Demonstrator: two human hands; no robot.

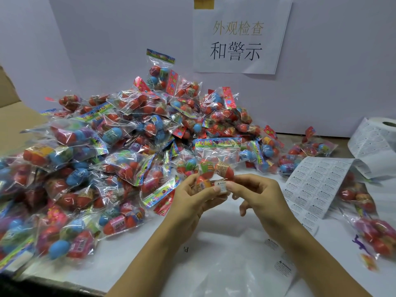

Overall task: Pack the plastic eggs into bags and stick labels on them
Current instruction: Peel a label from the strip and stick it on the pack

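1. Above the white table point(214, 264), the left hand point(192, 198) grips a bag of eggs point(212, 168).
2. Right hand point(257, 194) pinches a white label point(221, 186) against the bag.
3. Label sheet point(315, 183) lies just right; packed bags point(107, 151) heap left.

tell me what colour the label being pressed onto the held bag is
White with small black print, a warning label pressed on by the right hand; head view.

A clear bag of plastic eggs point(211, 168) (mostly red, one green-banded) is held upright above the table point(225, 243), a small white warning label point(221, 187) on its lower front. A label sheet point(315, 185) lies to its right.
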